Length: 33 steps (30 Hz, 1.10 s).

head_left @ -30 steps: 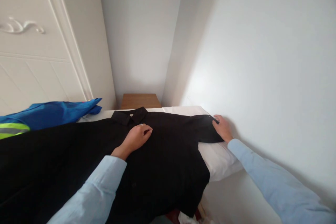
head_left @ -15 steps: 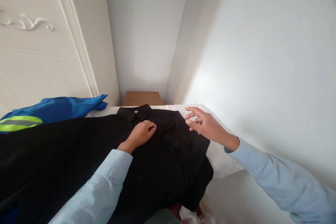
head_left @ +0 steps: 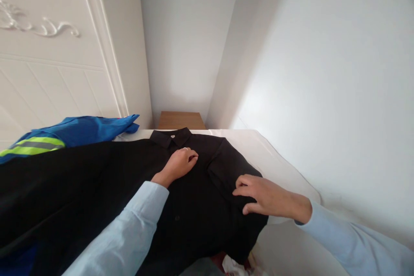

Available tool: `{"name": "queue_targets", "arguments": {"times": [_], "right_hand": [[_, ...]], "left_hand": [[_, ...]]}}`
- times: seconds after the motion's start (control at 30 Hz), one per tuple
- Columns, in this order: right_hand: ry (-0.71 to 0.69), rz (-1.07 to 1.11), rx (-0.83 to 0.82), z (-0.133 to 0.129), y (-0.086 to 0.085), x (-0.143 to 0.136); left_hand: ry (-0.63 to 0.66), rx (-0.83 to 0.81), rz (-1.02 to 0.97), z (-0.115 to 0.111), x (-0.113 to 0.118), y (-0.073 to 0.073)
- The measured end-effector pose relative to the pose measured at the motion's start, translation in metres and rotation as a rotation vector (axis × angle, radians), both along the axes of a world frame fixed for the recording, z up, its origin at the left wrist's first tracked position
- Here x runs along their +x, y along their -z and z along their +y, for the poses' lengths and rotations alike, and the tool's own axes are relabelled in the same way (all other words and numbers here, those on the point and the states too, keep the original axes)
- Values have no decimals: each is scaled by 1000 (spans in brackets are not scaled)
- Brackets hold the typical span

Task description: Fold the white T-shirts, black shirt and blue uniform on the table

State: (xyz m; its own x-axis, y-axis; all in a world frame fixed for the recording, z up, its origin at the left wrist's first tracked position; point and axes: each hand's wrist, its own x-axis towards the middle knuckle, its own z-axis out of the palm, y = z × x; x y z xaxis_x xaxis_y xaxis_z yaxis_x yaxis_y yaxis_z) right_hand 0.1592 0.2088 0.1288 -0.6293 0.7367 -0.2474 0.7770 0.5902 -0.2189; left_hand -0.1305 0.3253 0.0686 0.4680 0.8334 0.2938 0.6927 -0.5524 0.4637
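A black collared shirt [head_left: 106,189] lies spread over a white bed [head_left: 284,168], its collar toward the far wall. My left hand [head_left: 179,164] rests flat on the chest just below the collar, a ring on one finger. My right hand [head_left: 268,198] lies on the shirt's right edge, where the sleeve is folded inward over the body; its fingers are curled on the fabric and hold nothing that I can see.
A blue garment with a yellow reflective band [head_left: 64,133] lies at the left on the bed. A white panelled door [head_left: 48,47] stands at the left, a wooden bedside table [head_left: 181,120] behind the bed, a white wall [head_left: 323,73] close on the right.
My right hand carried the sleeve from the bed's right edge inward over the shirt, let it go, then came back toward me onto the folded edge. The left hand stayed put.
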Motion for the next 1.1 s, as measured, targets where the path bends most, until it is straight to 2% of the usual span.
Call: {"name": "queue_targets", "arguments": {"times": [0.1,0.23,0.27,0.33,0.4,0.47,0.53,0.6,0.77,0.87,0.93,1.03,1.1], "right_hand": [[-45,43,62,7,2,-2],[167,394,298,4,0,-15],[173,449,329,0,-1,-20],[52,414,250,-10,-3,-28],[-99,292,53,-15,-4,-33],[-106,246,-61,-14,-3,-34],[-34,282,-38,-7,0,-33],[-2,297,54,4,3,-31],[-86,191,223,27,16,-24],[-40,150,222,36,27,-12],[6,157,205,39,35,-3],[69,177,191,38,45,8],[91,184,185,32,48,14]], "left_hand": [[9,-2,-12,-1,-1,1],[15,3,-28,0,-1,2],[18,2,-31,0,-1,2],[28,-4,-31,0,0,1],[28,-8,-32,-1,1,-1],[17,-5,-36,-3,1,-4],[14,-3,-50,-5,1,-6],[37,-13,-68,-6,0,-6],[75,-38,-45,-3,-2,-2],[103,-86,-36,-1,-5,-3],[136,-173,-68,-1,-9,-6],[189,-334,-127,-2,-15,-11],[204,-355,-118,-3,-18,-12]]}}
